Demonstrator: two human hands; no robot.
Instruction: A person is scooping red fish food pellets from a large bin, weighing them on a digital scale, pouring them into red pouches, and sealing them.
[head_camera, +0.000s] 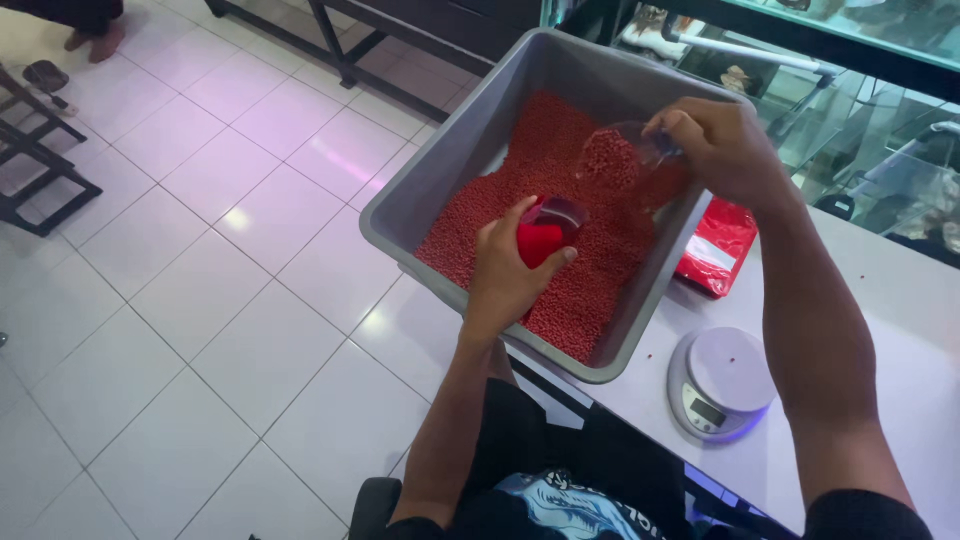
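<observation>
Pellets (590, 215) fill the grey tub (470, 130) on the tabletop (900, 300), where the left hand (510, 275) grips a red pouch (540, 240), part filled, while the right hand (725, 150) tips a clear scoop (620, 155), still loaded, toward it.

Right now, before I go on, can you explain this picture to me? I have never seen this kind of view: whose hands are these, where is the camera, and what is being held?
There is no machine here. The single picture comes from a camera worn on a person's head, looking down at their own two bare hands. The left hand holds a small red pouch open above a grey tub filled with small red pellets. The right hand tips a clear scoop loaded with the same pellets. The tub sits at the edge of a white table. Beside it lie a filled red pouch and a round white kitchen scale. The tiled floor is below on the left.
</observation>
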